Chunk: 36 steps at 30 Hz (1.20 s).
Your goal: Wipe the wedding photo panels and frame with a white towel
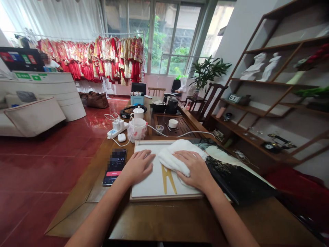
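My left hand (pixel 138 167) lies flat on a white board (pixel 146 178) set in a light wood frame, and it holds nothing. My right hand (pixel 194 168) presses down on a bunched white towel (pixel 172 157) at the board's right side. Below the towel, a thin yellow V-shaped piece (pixel 167 181) lies on the board, its top partly hidden. A black glossy printed sheet (pixel 238 178) extends from under the towel to the right. A smartphone (pixel 114 167) lies left of my left hand.
A white power strip (pixel 117 128) with cables, a white ceramic jar (pixel 137 128) and a dark wood tea tray (pixel 167 125) stand beyond the board. The wooden table's near edge runs below my forearms. Wooden shelves rise at right.
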Each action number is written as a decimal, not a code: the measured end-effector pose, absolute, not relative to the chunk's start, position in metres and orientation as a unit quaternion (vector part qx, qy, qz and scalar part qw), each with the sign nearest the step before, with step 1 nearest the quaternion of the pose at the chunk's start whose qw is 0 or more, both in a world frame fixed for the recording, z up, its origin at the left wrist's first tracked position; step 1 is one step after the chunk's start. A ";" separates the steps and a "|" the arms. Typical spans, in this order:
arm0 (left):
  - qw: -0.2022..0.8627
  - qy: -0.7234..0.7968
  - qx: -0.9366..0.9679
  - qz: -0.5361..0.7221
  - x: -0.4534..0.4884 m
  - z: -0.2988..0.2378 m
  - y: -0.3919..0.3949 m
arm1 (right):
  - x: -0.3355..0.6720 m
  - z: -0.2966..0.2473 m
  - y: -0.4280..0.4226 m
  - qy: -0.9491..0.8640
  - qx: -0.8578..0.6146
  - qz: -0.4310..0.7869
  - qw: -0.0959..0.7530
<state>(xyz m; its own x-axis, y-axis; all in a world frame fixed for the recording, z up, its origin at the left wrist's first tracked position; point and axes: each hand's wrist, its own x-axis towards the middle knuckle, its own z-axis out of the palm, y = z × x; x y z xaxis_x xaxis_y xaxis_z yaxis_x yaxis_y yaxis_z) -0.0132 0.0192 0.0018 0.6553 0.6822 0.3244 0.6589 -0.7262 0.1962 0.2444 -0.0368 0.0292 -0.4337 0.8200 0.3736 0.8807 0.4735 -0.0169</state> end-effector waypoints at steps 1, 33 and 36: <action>0.030 0.370 0.909 0.192 -0.013 0.002 0.019 | 0.241 0.030 -0.038 -0.848 -0.496 -0.087 0.164; 0.030 0.370 0.909 0.190 -0.014 0.002 0.019 | 0.238 0.030 -0.032 -0.859 -0.481 -0.095 0.151; 0.036 0.370 0.909 0.190 -0.014 0.003 0.019 | 0.249 0.029 -0.023 -0.836 -0.513 -0.105 0.164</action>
